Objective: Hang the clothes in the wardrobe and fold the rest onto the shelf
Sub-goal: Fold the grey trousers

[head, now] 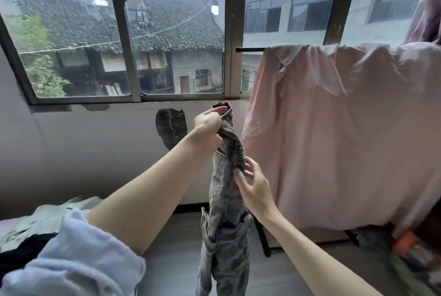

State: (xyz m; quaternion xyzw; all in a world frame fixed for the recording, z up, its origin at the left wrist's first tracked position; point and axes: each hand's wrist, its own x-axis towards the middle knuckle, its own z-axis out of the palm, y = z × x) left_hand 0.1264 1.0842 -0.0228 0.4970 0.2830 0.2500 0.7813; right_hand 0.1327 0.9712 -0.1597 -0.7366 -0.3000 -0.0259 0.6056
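Because left hand (207, 126) pinches jeans (225, 202) at top edge, high up, denim hangs full length, twisted, clear of floor (171, 255). Left grip closed on fabric: carries weight. Right hand (255, 188) lower, fingers spread and relaxed against cloth, holding nothing; judged to be steadying or untwisting before fold. Just beside, right: pink sheet (338, 128) draped over rack rail (250, 49). Lower left: clothes pile (40, 224) on bed, judged waiting.
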